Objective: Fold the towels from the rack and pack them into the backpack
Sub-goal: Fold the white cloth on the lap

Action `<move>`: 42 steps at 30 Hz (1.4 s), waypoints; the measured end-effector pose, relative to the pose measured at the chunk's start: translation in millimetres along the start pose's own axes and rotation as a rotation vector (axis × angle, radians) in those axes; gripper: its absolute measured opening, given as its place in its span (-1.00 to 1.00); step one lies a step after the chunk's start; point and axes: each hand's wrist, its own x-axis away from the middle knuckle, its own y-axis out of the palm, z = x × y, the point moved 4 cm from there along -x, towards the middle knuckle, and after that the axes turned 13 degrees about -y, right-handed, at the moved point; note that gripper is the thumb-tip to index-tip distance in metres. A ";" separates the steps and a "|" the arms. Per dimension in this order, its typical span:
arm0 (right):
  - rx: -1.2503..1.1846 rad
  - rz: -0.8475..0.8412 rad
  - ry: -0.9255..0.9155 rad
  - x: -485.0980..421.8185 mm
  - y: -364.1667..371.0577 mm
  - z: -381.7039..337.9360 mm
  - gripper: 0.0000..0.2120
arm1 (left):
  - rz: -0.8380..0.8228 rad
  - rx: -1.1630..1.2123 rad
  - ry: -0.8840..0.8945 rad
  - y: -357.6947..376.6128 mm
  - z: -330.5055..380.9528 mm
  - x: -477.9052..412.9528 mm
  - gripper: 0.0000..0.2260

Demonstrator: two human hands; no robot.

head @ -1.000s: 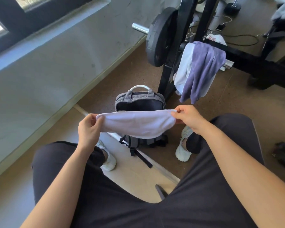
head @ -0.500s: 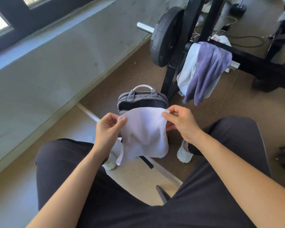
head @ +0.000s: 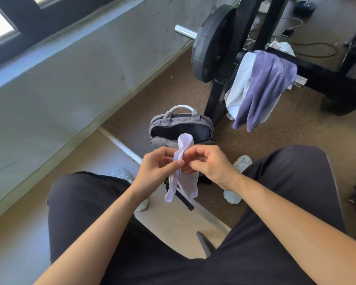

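1. Two thighs in black trousers [head: 80, 202] fill the bottom of the view, and bare forearms reach forward between them.
2. The left hand [head: 158, 167] pinches a small white towel [head: 188, 182] between thumb and forefinger, with the other fingers curled.
3. The right hand [head: 206, 165] sits just beside the left. Its curled fingers nip the same towel from the other side, so both hands grip it at nearly one spot.
4. The towel is held in the air above the floor, in front of the knees. It is pale white with a faint lilac cast and is gathered into a narrow, creased strip. Its top rises as a rounded loop that overlaps the backpack's mouth in the picture, and its lower part hangs below the hands in two soft lobes.
5. White sneakers rest on the floor, the left shoe [head: 121, 173] and the right shoe [head: 242, 163] on either side of the bag.
6. The grey backpack [head: 164, 122] stands upright on the brown floor, unzipped, with a dark interior and a white handle [head: 182, 108] on top.
7. Just beyond it rises a black rack [head: 216, 99]. A purple towel [head: 269, 85] is draped over its bar, lying on top of a white rack towel [head: 239, 87]. Both hang loose and unfolded.
8. Farther back a black weight plate [head: 210, 44] sits on a chrome barbell end [head: 185, 32], beside a grey wall.
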 end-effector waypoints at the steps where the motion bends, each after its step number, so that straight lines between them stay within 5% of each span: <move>1: 0.023 0.006 -0.018 0.3 1.0 -0.5 -0.82 | -0.017 -0.010 0.010 0.7 -0.2 0.3 -0.81; 4: 0.220 0.026 -0.136 0.2 0.9 -5.2 -0.86 | 0.011 -0.083 0.060 1.3 -0.5 0.3 -0.79; 7: 0.473 0.056 -0.307 -4.6 -5.0 -15.0 -0.65 | 0.038 -0.076 0.074 -0.2 -0.9 -0.5 -0.91; 10: 0.622 -0.134 -0.309 -9.1 -4.5 -21.5 -0.42 | 0.021 -0.081 0.119 -0.8 0.5 0.1 -0.92; 13: 0.693 -0.270 -0.236 -7.4 -4.0 -14.9 -0.67 | -0.026 -0.043 0.126 -3.3 0.2 0.9 -0.89; 16: 0.655 -0.254 -0.261 -3.2 -5.4 -17.1 -0.93 | -0.104 0.024 0.066 -4.1 -1.5 1.1 -0.85; 31: 0.150 -0.099 -0.239 6.2 -42.6 -48.0 -0.94 | 0.045 -0.560 -0.209 0.3 -52.4 -33.8 -0.65; 37: 0.006 0.074 -0.197 3.9 -58.3 -43.0 -0.91 | 0.133 -0.650 -0.336 -9.9 -70.9 -39.1 -0.80; 40: -0.074 0.137 -0.188 3.4 -62.9 -42.3 -0.86 | 0.057 -0.769 -0.364 -9.6 -81.5 -36.2 -0.87; 42: -0.109 0.157 -0.184 3.5 -63.0 -42.2 -0.82 | -0.007 -0.761 -0.373 -6.1 -90.8 -36.8 -0.67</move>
